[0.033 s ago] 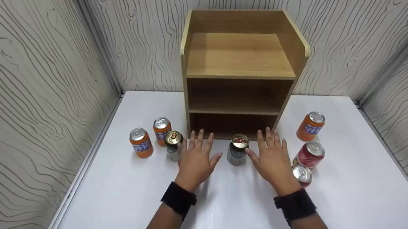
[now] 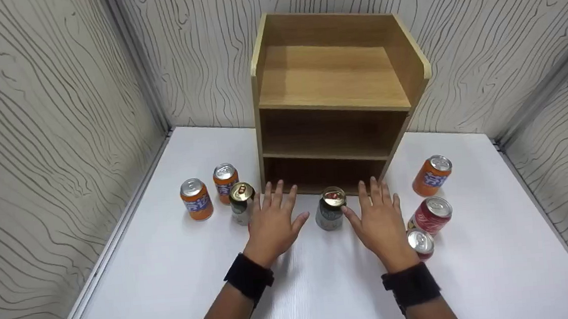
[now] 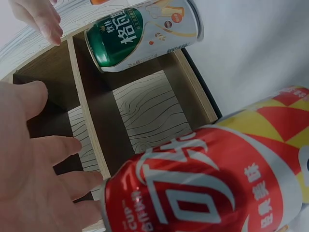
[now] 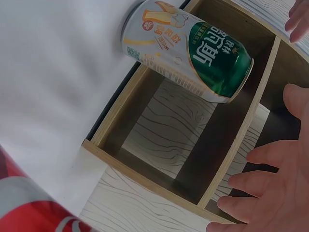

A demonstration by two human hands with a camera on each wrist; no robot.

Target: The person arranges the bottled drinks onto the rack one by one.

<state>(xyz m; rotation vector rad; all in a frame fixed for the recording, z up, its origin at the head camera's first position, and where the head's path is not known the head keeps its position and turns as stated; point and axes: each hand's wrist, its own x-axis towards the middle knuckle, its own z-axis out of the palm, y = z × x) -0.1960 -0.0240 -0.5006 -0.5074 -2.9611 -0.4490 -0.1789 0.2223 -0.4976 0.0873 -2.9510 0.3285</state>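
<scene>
Metal can [image 2: 330, 217], cylindrical, green-and-white, gold-topped, is standing lower-centre in the frame between your left hand [image 2: 273, 225] and right hand [image 2: 381, 220], both straight-fingered, holding nothing; you're probably facing a slick, dentable shell, so favour gripping mid-body gently.

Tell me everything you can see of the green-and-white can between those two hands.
The green-and-white can looks metallic, with a gold-coloured lid bearing a reddish patch. White characters mark its green panel; its pale part shows a printed beer glass. It stands upright on the white table, in front of the wooden shelf, between the left hand and the right hand. Neither hand appears to touch it. Whether it has been opened is too small to tell.
</scene>
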